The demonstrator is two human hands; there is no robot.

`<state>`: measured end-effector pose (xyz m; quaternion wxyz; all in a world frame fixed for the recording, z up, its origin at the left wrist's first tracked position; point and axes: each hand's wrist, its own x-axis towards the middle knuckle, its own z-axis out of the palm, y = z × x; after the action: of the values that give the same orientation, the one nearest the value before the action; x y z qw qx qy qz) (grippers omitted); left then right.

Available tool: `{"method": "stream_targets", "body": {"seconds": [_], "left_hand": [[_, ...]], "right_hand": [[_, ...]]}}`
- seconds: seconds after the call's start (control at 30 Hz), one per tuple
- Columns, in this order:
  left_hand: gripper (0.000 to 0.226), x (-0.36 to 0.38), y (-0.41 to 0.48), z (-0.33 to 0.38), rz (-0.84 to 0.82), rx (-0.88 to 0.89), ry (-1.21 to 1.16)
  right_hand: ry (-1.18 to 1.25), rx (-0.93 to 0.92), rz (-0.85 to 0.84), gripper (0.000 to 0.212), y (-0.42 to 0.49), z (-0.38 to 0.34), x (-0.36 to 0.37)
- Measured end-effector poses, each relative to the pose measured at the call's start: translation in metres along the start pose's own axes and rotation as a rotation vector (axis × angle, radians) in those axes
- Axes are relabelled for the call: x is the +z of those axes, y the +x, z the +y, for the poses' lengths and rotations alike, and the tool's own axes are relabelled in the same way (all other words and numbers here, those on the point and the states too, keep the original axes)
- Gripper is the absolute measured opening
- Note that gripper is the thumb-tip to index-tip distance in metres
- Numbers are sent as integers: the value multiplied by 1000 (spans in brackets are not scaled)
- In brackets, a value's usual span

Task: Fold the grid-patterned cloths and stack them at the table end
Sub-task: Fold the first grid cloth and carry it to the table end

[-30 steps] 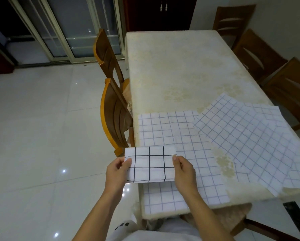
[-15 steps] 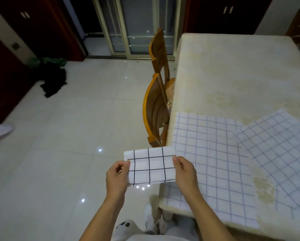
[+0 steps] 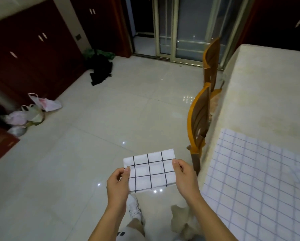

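Room: pale glossy tiled floor (image 3: 93,136), dark red wooden cabinets (image 3: 32,54) at left, sliding glass door (image 3: 189,28) at the back.
Surface: long table under a cream patterned covering (image 3: 267,94) along the right of the view.
Task item in hand: folded white cloth with black grid lines (image 3: 151,169), a small rectangle held in the air over the floor, left of the table and apart from it.
Left hand (image 3: 118,185): pinches the folded cloth's left short edge, thumb on top.
Right hand (image 3: 185,178): pinches the right short edge likewise; the two hands are apart with the cloth stretched between them.
Done, by judgement: this one cloth appears fully folded.
Left to do: carry it to the table end and set it down; no stack shows in this view. The white cloth with pale blue grid lines (image 3: 253,180) lies unfolded on the near table.
Count, cloths: one folded, one spread; a further edge at the right border cannot be resolved.
Count, chairs: two orange-brown wooden chairs (image 3: 198,119) at the table's side.
Other: several plastic bags (image 3: 32,112) and a dark heap of fabric (image 3: 101,70) on the floor.
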<state>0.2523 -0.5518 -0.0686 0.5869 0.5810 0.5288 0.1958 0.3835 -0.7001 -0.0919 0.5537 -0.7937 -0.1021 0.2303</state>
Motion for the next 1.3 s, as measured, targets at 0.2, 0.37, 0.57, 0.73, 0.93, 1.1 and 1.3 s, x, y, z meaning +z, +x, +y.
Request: {"method": "stream_targets", "body": {"seconds": [0.2,0.37,0.57,0.73,0.93,1.1,1.3], "left_hand": [[21,-18,67,11,-3,-27,-62],[20,-30,157,32,-63,-38,-44],[20,-39,253,72,-135,-18,-48],[19,-36,306,89,-186,-42,-42],[19,-12,350,113,-248,-29,4],[20,21,391,144,-273,-25,8],[20,92,444,201,-295,15,23]], "right_hand": [[-25,24,-24,37,38,-12,53],[-26,60,30,41,89,-41,106],[-32,111,61,40,146,-74,162],[-49,141,116,42,182,-85,187],[-54,182,179,45,222,-93,193],[-39,185,213,41,275,-109,190],[-4,154,233,44,370,-130,162]]}}
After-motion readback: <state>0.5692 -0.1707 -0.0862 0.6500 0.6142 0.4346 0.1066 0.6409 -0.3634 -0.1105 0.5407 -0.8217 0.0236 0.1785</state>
